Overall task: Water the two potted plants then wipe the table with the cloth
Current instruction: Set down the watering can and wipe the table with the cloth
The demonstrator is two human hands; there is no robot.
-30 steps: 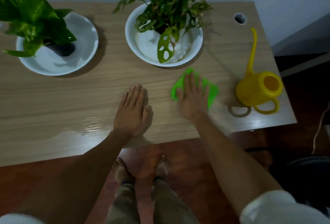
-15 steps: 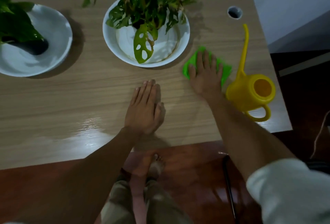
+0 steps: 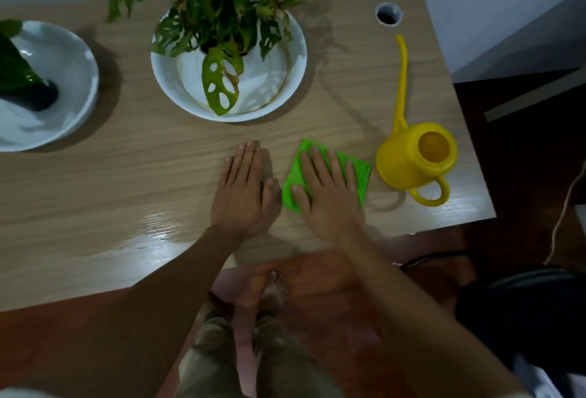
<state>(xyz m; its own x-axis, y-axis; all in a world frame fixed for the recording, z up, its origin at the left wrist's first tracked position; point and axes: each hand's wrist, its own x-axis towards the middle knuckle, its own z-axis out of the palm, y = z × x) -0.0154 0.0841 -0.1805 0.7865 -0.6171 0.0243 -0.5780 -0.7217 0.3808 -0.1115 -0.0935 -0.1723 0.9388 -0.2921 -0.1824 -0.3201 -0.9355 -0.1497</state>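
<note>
I see the right hand pressed flat on the green cloth, fingers straight and spread, nothing clenched; the cloth lies on the table just right of frame centre. The left hand rests flat on the bare wood just beside it, fingers straight and together, holding nothing, its thumb close to the cloth's left edge. To the right of the cloth, near the table's right edge, stands the yellow can, upright, its long spout pointing toward the top of the frame and its handle toward the bottom. Above the hands, at upper centre, a holed-leaf plant sits in a white bowl. A second plant in another white dish is cut off at the left edge. A round cable hole shows at upper right.
</note>
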